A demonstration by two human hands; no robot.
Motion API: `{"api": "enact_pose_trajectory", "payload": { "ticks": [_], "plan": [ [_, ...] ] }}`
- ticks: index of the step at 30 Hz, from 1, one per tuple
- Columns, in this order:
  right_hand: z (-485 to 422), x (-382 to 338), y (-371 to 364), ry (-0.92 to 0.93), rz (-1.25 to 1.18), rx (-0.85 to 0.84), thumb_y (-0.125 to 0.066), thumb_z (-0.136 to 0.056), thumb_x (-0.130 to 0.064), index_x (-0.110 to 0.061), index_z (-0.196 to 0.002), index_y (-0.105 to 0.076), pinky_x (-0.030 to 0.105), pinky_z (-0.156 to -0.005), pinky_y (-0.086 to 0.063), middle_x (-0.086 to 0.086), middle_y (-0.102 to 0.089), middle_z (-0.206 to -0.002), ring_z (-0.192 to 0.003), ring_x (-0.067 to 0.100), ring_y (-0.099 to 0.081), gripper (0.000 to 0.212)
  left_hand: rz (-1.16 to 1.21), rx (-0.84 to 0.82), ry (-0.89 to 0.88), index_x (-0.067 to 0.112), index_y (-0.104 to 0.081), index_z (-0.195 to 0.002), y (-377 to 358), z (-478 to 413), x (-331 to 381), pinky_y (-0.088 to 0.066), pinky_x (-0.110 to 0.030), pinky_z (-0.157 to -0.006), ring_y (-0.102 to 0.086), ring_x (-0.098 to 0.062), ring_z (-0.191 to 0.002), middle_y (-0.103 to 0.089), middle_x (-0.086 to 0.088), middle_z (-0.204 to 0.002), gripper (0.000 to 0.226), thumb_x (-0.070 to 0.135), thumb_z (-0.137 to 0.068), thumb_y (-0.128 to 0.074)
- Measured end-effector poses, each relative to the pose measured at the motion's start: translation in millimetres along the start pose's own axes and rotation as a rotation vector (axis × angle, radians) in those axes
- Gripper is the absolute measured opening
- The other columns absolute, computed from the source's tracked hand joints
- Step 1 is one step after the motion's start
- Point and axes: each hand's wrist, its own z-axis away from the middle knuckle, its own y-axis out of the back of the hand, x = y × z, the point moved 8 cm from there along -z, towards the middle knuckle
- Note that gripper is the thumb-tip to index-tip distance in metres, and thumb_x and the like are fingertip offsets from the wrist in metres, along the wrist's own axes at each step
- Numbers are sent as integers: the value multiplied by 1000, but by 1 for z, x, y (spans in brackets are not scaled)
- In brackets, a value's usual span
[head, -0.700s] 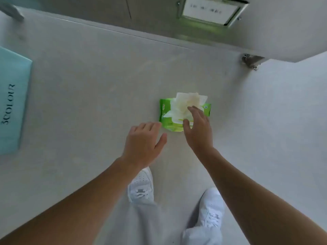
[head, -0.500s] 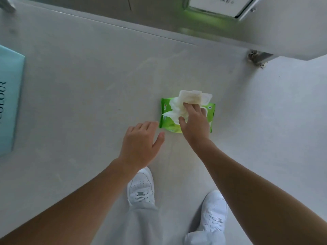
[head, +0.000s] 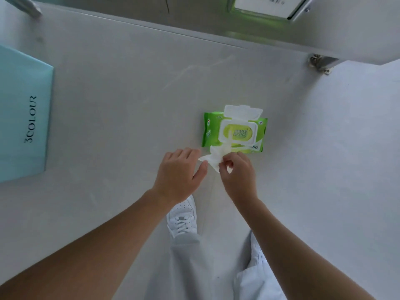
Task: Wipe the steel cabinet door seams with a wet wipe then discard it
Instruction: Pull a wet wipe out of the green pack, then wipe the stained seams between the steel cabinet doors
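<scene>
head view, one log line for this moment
right hand: pinches wet wipe | left hand: beside it | wipe pack: lid open, on floor

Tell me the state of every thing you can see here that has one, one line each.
Wipes pack: lying flat, opening uncovered.
Lid: flipped open.
Wet wipe: crumpled, mostly out of the pack.
Right hand: pinches the wipe.
Left hand: at the wipe's edge; grip unclear.
</scene>
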Motion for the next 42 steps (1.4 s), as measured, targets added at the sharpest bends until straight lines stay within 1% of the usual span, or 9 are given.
{"api": "enact_pose_trajectory", "payload": {
  "ticks": [7, 12, 18, 24, 28, 30, 32, 35, 42],
  "plan": [
    [70, -6, 87, -140, -33, -37, -70, -85, -15, -17, -82, -65, 21, -64, -39, -8, -58, -77, -74, 13, -56, 7, -85, -124, -153, 9, -65, -112, 39, 49, 59, -49, -42, -74, -62, -33, -83, -70, -9, -98, 45, 42, -100, -38],
    [90, -40, 190, -96, -84, -21, -70, -84, -14, -20, -80, -64, 15, -65, -41, -8, -59, -76, -74, 13, -58, 10, -177, -113, -320, 10, -63, -121, 118, 65, 137, -49, -47, -78, -63, -32, -91, -68, -9, -107, 49, 45, -102, -34],
    [111, -136, 366, 23, -133, 86, -70, -85, -14, -17, -82, -65, 30, -70, -48, -4, -62, -78, -75, 17, -60, 7, -302, 51, -356, 8, -64, -118, 299, 85, 242, -48, -47, -82, -63, -34, -93, -68, -11, -109, 53, 48, -104, -31],
    [159, -278, 566, 218, -214, 169, -71, -86, -14, -21, -89, -64, 25, -75, -46, -7, -63, -85, -79, 15, -59, 10, -377, 285, -366, 8, -65, -123, 526, 136, 355, -48, -45, -91, -64, -35, -103, -68, -14, -119, 61, 52, -104, -27],
    [205, -363, 672, 374, -207, 242, -71, -85, -15, -22, -88, -62, 9, -70, -38, -7, -62, -85, -78, 10, -56, 11, -442, 386, -373, 11, -62, -123, 646, 180, 420, -43, -45, -91, -60, -32, -104, -67, -9, -115, 75, 61, -104, -9],
    [230, -398, 712, 452, -176, 284, -70, -86, -16, -20, -87, -62, 16, -69, -40, -6, -61, -84, -78, 11, -56, 9, -451, 474, -412, 11, -62, -124, 697, 203, 449, -44, -46, -91, -60, -32, -106, -67, -8, -117, 73, 61, -104, -12],
    [255, -426, 745, 531, -139, 334, -70, -86, -16, -20, -87, -61, 20, -71, -42, -4, -60, -84, -78, 13, -55, 10, -444, 540, -449, 10, -63, -125, 740, 225, 472, -45, -46, -94, -60, -32, -109, -67, -8, -121, 70, 60, -104, -18],
    [282, -457, 787, 588, -107, 429, -69, -88, -16, -22, -88, -59, 10, -70, -37, -9, -56, -87, -77, 5, -52, 11, -460, 640, -506, 9, -64, -127, 790, 253, 495, -45, -45, -96, -62, -31, -112, -67, -9, -124, 67, 58, -104, -23],
    [318, -476, 844, 431, -85, 594, -51, -101, -31, -23, -97, -51, 20, -63, -42, -10, -58, -91, -75, 4, -57, 8, -464, 644, -621, 14, -61, -128, 846, 255, 520, -46, -44, -97, -63, -27, -114, -68, -4, -125, 70, 62, -104, -18]
  ]
}}
